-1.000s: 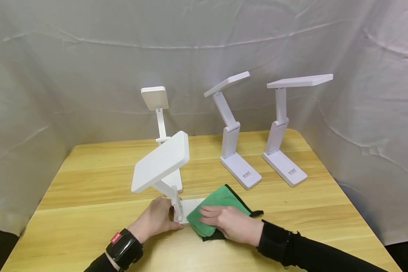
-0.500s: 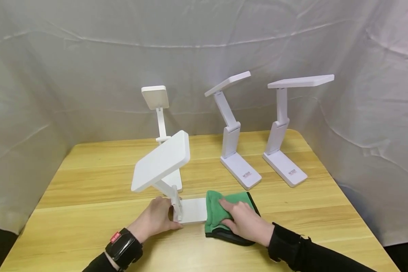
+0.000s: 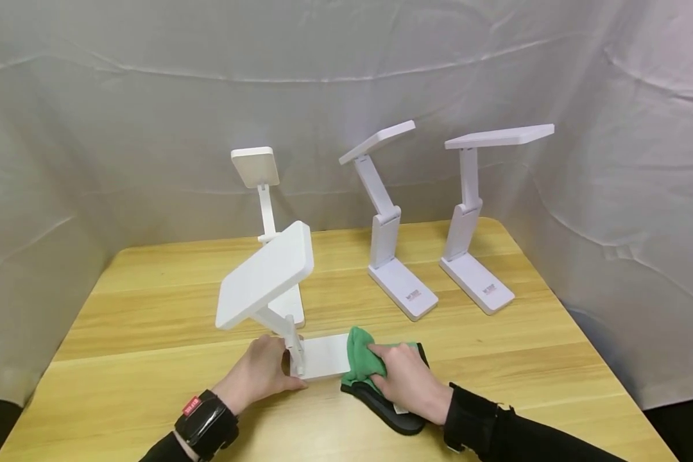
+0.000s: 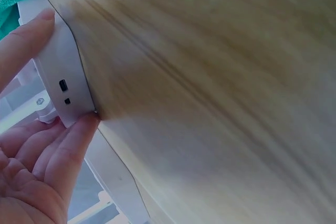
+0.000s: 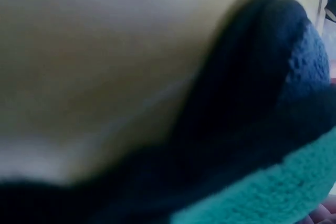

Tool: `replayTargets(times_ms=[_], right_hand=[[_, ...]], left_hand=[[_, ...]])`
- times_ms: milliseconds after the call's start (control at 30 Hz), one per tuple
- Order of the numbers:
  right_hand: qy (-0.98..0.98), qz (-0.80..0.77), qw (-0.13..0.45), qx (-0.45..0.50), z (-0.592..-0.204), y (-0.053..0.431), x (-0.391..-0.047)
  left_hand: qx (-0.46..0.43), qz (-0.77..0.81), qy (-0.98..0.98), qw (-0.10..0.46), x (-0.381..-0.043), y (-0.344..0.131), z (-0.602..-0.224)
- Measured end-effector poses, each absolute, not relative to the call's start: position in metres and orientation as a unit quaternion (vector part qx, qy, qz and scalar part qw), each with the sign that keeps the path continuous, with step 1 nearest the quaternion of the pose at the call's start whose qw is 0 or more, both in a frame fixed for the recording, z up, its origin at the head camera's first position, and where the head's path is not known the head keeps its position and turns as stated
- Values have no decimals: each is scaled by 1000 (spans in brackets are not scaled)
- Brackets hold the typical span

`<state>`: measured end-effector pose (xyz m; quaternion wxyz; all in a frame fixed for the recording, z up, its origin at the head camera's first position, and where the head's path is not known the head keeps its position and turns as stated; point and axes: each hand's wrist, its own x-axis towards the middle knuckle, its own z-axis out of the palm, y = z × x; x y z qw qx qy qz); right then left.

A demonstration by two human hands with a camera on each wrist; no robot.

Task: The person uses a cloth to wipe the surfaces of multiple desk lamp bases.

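A white folding desk lamp (image 3: 265,276) stands close to me, its base (image 3: 326,355) lying crosswise on the table and its panel tilted. My left hand (image 3: 258,373) holds the hinge end of that base between thumb and fingers; two small ports show between them in the left wrist view. A green cloth (image 3: 360,358) with black edging is folded over the base's right end. My right hand (image 3: 412,383) pinches that end through the cloth, thumb and forefinger on top of the fabric. In the right wrist view the cloth (image 5: 273,192) is close and blurred, hiding most of the hand.
Three more white desk lamps stand unfolded behind: one at the back left (image 3: 255,168), partly hidden by the near lamp, one in the middle (image 3: 404,289), one at the right (image 3: 478,282). Grey sheeting (image 3: 323,128) surrounds the wooden table (image 3: 150,308) on three sides.
My right hand has slid the cloth rightward off the top of the base and bunched it round the right end. My left hand keeps its hold. The head view has shifted slightly.
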<state>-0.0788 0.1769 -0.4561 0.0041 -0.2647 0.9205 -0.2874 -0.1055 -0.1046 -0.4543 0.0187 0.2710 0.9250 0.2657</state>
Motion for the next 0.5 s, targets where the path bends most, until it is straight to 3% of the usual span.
replayTargets(times_ms=[267,500], right_hand=[[908,-263,10,-327,-458,179,-102],[897,-301,24,-324,-460,176,-120]], left_hand=[[284,259,923,3,-107,-107,-455],[292,259,921,-3,-107,-106,-458]])
